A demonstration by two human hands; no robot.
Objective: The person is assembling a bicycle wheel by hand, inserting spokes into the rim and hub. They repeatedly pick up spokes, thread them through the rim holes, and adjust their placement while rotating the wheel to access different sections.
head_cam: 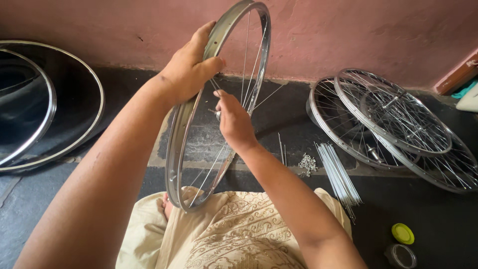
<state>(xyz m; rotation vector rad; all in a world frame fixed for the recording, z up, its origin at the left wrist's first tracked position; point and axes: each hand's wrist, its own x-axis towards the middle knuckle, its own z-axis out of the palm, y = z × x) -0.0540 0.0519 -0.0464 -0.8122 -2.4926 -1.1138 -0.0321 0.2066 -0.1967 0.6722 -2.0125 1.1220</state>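
Soft, even daylight falls on my work; the shiny silver metal wheel rim (181,137) glints mildly. Shadows are faint. Frame edges bow from wide-angle distortion, and my forearms at the bottom look slightly soft.

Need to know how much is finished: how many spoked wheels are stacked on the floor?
3, overlapping by the pink wall at right: the top wheel, one beneath it to the left, one lowest toward the right. More may be hidden underneath.

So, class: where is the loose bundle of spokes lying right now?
In the head view, the bundle of spokes lies on the dark floor to the person's right, between the small pile of nipples and the stacked wheels, above the yellow lid.
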